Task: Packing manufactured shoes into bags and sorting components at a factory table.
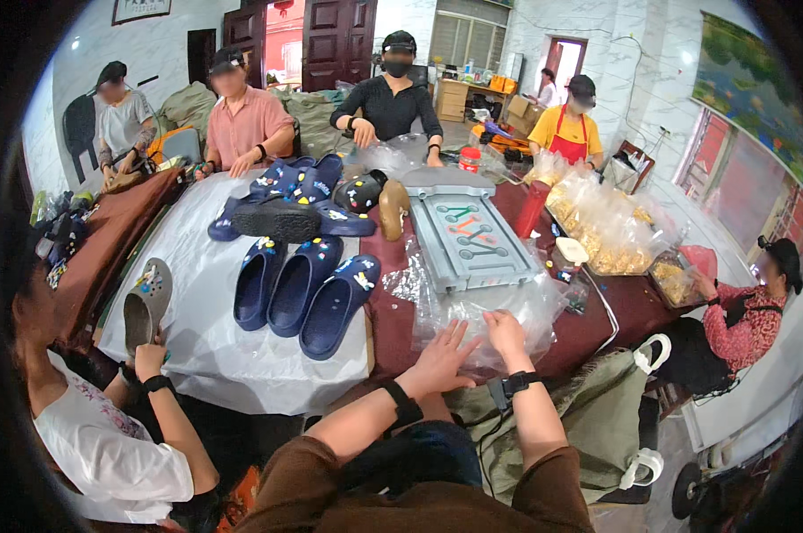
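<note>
My left hand (441, 360) lies with its fingers stretched out on a stack of clear plastic bags (432, 311) at the table's near edge. Beside it, my right hand (506, 336) pinches the edge of a plastic bag between thumb and fingers. A grey plastic folding stool (430, 235) with coloured wrench-shaped marks rests on the far part of the bags. To the left stand three navy clogs (305, 282) with small charms, on white sheeting (188, 355). Behind them is a pile of more navy clogs (317, 185), one turned sole outward.
At my left a person holds a grey clog (147, 302). Several people sit round the table. A red cylinder (532, 209), a lidded jar (568, 256) and bags of yellowish pieces (614, 240) stand at right. A green sack (579, 426) hangs beside my right arm.
</note>
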`<state>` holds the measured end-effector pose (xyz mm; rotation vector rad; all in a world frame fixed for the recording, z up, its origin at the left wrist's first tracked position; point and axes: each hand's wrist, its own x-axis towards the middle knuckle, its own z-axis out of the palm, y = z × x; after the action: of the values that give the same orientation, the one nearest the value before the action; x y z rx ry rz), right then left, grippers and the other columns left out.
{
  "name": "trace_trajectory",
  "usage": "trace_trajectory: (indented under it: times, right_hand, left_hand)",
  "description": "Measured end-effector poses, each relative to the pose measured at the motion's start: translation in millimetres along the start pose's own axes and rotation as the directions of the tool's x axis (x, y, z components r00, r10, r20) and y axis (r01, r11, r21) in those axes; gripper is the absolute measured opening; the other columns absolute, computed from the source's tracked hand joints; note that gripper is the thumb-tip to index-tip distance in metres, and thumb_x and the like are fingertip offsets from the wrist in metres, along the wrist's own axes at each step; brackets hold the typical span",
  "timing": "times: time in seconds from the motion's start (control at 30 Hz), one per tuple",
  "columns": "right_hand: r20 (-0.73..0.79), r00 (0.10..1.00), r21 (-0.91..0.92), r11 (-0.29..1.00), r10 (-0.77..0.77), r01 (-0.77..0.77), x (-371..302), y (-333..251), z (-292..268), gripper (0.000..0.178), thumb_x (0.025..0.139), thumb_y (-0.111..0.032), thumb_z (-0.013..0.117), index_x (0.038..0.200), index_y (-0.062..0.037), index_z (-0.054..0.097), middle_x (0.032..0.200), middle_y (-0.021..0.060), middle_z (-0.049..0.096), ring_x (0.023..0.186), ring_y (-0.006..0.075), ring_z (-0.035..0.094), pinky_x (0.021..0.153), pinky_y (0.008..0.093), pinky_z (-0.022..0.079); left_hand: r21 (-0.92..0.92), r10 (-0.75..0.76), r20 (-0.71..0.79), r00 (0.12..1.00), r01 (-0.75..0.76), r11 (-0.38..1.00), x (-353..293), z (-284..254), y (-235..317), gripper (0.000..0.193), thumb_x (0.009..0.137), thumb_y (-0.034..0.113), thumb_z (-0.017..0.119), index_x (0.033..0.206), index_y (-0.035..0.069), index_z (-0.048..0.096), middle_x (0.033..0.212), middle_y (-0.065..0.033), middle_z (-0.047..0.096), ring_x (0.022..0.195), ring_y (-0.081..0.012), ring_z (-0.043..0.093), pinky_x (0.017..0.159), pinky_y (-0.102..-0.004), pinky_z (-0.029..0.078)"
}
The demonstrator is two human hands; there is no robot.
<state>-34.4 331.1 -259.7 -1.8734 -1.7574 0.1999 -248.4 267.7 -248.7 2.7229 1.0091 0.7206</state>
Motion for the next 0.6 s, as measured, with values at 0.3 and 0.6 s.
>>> trace_trajectory:
  times: [0.3,0.6]
  right_hand:
    - [-0.150,0.943,0.769,0.634,0.297,-0.077,-19.3,5.8,-44.6,0.037,0.101,-0.032,0.056,0.112,0.0009,0.070,0.116,0.0069,0.068,0.102,0.0169,0.064,0.084,0.0299,0.051]
    - [-0.655,0.691,0.751,0.359,0.305,0.554,-88.9,-70.0,-120.2,0.035,0.106,-0.018,0.042,0.119,0.0074,0.062,0.128,0.0111,0.058,0.115,0.0181,0.055,0.099,0.0323,0.042]
  left_hand:
    - [0.092,-0.095,0.186,0.978,0.079,0.993,0.8,38.8,-19.1,0.112,0.065,0.052,0.083,0.157,0.028,0.025,0.160,-0.0231,0.021,0.146,-0.0455,0.021,0.116,-0.0545,0.025]
    - [-0.056,-0.062,0.053,0.997,0.065,0.996,-19.6,32.3,-15.4,0.111,0.069,0.056,0.081,0.158,0.023,0.023,0.162,-0.0240,0.015,0.147,-0.0502,0.010,0.118,-0.0563,0.020]
